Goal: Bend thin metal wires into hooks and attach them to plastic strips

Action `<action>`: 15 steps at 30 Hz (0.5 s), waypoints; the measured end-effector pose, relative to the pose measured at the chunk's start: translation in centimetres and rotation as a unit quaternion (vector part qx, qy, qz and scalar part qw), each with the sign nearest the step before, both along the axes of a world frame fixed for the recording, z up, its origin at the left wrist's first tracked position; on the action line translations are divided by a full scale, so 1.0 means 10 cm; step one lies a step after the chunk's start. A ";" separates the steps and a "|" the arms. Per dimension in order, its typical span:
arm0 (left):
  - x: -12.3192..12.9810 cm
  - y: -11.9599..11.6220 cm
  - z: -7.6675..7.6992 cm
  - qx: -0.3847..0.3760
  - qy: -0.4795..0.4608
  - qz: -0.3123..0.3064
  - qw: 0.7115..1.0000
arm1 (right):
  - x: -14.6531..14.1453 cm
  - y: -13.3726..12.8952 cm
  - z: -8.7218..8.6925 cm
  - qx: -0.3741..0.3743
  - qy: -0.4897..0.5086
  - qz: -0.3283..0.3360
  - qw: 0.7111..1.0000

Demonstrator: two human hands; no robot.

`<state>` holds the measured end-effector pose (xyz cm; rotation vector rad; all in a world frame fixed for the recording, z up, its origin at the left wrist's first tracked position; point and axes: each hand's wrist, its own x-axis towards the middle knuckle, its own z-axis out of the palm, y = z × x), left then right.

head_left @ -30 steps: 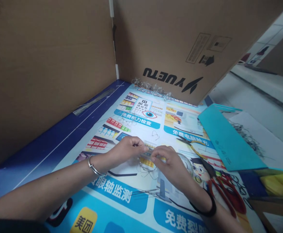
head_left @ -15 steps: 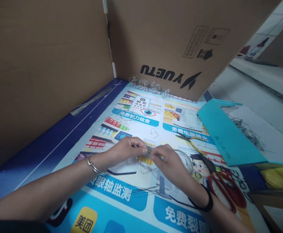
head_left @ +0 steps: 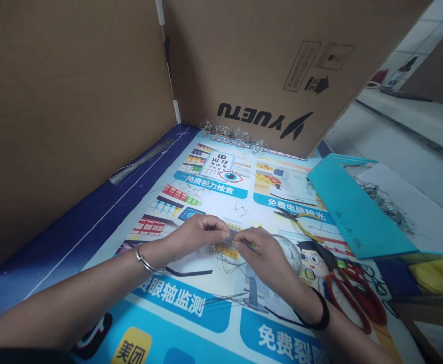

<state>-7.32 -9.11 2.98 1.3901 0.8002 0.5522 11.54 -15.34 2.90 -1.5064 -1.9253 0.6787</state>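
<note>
My left hand [head_left: 207, 230] and my right hand [head_left: 261, 250] meet over the printed sheet, fingertips almost touching. Each pinches thumb against fingertips on a thin wire [head_left: 217, 247], most of which the fingers hide. Below them lie loose bent wire pieces [head_left: 227, 264] and several straight wire lengths [head_left: 225, 299]. A round clear loop [head_left: 299, 253] shows beyond my right hand. Farther up the sheet rests a small bent wire [head_left: 240, 206], with more wire shapes [head_left: 198, 190] to its left.
Red-handled scissors [head_left: 346, 298] and a yellow-handled tool [head_left: 305, 228] lie on the right. Beyond them is a turquoise folder [head_left: 358, 212] with a heap of wire pieces [head_left: 386, 205]. Cardboard walls [head_left: 244, 60] stand behind and left; wire clusters [head_left: 232, 134] lie along the back.
The fingertips of my two hands have drawn slightly closer, the right hand shifting a little left. The view has shifted slightly; the things on the sheet look unmoved.
</note>
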 end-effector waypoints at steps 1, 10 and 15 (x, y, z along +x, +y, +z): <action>0.00 0.00 0.00 0.013 0.007 0.000 1.000 | 0.00 0.00 0.00 -0.001 0.002 -0.003 1.000; -0.02 0.01 0.03 0.103 0.051 -0.020 0.993 | 0.00 -0.01 -0.02 -0.011 -0.001 -0.033 0.999; 0.00 -0.01 0.06 0.127 0.067 -0.034 0.989 | 0.01 0.00 -0.04 0.015 -0.026 -0.052 0.998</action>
